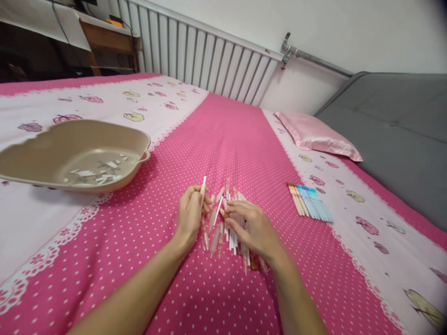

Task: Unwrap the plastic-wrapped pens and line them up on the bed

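Leftward, basin [31, 156] of white scraps [101, 173], left hand [190, 215] pinching tube [203, 186], right hand [254, 229] fingers [238, 206] apart on pens [214, 239].

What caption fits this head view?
Left hand holds a pen; right hand touches the pen pile on a pink bed.

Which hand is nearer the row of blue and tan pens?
Right. The right hand lies on the loose pile left of the pen row; the left hand is farther left, gripping a white tube.

I see two slim forearms [139, 288], bare right down to the frame edge. Left hand [190, 215] and right hand [253, 230] are bare too, with long, thin fingers [237, 207].
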`<state>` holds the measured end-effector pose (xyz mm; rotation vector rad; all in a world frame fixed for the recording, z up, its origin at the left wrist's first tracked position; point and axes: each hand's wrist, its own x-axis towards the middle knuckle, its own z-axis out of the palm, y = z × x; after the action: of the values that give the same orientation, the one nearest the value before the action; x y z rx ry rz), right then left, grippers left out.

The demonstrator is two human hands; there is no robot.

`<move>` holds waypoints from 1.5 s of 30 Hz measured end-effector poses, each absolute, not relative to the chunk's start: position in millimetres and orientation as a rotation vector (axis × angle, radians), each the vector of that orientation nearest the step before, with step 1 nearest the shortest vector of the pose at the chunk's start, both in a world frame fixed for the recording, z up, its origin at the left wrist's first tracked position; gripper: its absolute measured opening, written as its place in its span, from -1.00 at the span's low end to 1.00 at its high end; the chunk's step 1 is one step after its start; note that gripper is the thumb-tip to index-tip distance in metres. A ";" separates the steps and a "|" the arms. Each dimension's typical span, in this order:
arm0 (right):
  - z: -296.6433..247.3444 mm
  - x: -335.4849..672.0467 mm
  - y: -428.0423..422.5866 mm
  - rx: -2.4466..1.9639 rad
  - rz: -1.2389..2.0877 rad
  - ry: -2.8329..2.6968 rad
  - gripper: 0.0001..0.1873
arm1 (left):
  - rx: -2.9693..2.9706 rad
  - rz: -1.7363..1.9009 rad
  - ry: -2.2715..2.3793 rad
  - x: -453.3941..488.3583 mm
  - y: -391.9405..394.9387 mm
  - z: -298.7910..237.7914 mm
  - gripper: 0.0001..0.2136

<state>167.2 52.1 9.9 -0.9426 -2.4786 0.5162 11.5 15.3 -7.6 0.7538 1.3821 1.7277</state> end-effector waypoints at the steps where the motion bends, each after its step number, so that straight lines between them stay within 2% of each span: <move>1: 10.1 166.8 52.2 -0.937 0.504 -2.464 -0.80 | 0.751 1.715 1.370 11.6 15.2 -7.5 -0.89; 7: 13.4 166.4 52.9 -0.961 0.506 -2.255 -0.79 | 0.765 1.691 1.350 12.5 14.0 -6.2 -0.89; 15: 18.1 165.2 52.8 -0.935 1.174 -1.501 -0.80 | 0.981 1.583 1.350 17.3 14.1 -4.4 -0.88; 19: 20.2 167.2 54.3 -0.920 1.334 -1.184 -0.79 | 1.200 1.503 1.348 19.8 11.8 -5.5 -0.87; 26: 24.9 168.7 55.2 -0.944 1.286 -1.096 -0.77 | 1.574 1.333 1.500 20.0 9.2 -9.1 -0.83; 45: 21.7 167.9 53.9 -0.995 1.186 -1.327 -0.77 | 1.611 1.330 1.553 19.9 10.0 -10.1 -0.81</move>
<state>167.9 53.9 21.7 -0.9949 -1.3269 1.1865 19.9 10.0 -10.1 1.6111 1.5533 1.3303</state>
